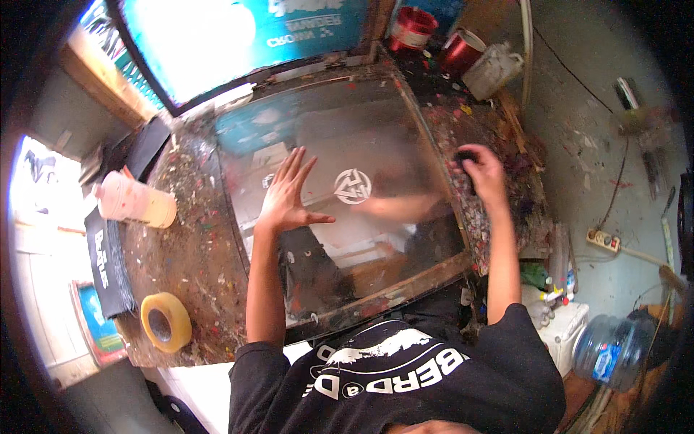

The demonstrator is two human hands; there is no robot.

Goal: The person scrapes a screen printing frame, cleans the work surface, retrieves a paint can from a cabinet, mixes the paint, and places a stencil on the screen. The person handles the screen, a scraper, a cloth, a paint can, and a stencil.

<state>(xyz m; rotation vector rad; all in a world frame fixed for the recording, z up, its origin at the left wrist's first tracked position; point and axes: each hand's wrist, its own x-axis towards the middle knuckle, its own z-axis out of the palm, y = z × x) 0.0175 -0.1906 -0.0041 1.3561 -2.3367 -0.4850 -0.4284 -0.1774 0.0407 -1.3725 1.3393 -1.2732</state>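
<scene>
The framed printing screen [340, 195] lies flat on the paint-spattered workbench [188, 253], a white emblem [353, 186] at the middle of its mesh. The left hand [289, 195] presses on the mesh just left of the emblem, palm flat, fingers spread, gripping nothing. The right hand [481, 173] closes on a small dark object [466, 155] at the screen's right frame rail. The step in hand appears to be steadying the screen; any next move calls for continued flat pressure. A yellow tape roll [166, 322] lies well left of the screen.
</scene>
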